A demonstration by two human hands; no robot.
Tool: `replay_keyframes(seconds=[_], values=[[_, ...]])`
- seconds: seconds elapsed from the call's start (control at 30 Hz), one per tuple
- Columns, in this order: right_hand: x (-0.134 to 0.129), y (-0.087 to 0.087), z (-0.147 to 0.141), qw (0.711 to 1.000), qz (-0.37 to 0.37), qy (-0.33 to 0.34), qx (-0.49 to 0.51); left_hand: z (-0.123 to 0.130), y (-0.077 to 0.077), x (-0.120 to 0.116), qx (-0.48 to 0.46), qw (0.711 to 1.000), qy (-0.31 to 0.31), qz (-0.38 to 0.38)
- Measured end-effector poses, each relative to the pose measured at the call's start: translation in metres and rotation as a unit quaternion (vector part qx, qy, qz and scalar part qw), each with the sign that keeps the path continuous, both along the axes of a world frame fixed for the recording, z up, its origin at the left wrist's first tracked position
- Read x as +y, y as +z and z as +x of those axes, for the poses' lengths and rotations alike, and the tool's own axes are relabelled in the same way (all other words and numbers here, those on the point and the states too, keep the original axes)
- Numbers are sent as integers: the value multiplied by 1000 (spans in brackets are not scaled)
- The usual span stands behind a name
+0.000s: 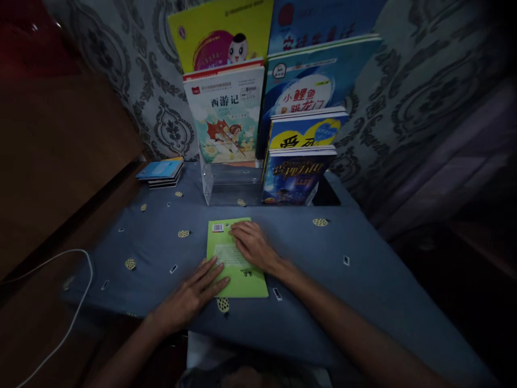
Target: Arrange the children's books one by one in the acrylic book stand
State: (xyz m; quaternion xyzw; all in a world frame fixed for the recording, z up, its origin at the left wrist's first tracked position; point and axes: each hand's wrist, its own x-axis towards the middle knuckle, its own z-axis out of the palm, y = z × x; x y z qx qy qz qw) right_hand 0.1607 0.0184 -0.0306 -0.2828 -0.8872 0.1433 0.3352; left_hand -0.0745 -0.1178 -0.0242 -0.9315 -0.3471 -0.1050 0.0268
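A green book (236,284) lies closed on the table, its barcode side facing up. My left hand (197,288) rests on the lower left part of its cover with fingers stretched out. Across the book's upper right part lies my right hand (252,245), its fingers pointing left and fairly flat on the cover. Both palms face down, and neither hand grips the book. Some of the printed text is covered by my fingers.
Behind the green book, a clear stand (236,191) holds several upright books, among them a white book (226,118) and a dark blue book (293,178). A small stack of books (161,172) lies at the back left. A white cable (85,291) hangs by the table's left edge.
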Motion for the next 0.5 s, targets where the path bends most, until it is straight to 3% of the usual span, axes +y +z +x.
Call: replay_keyframes(seconds=[0.1, 0.2, 0.5], values=[[-9, 0, -2, 997, -3, 66, -41, 15, 2, 7, -7, 999, -36, -6], [-11, -4, -1, 993, -18, 87, -82, 26, 3, 12, -10, 998, -52, -15], [18, -16, 42, 986, -74, -51, -142, 28, 1, 12, -17, 998, -39, -35]])
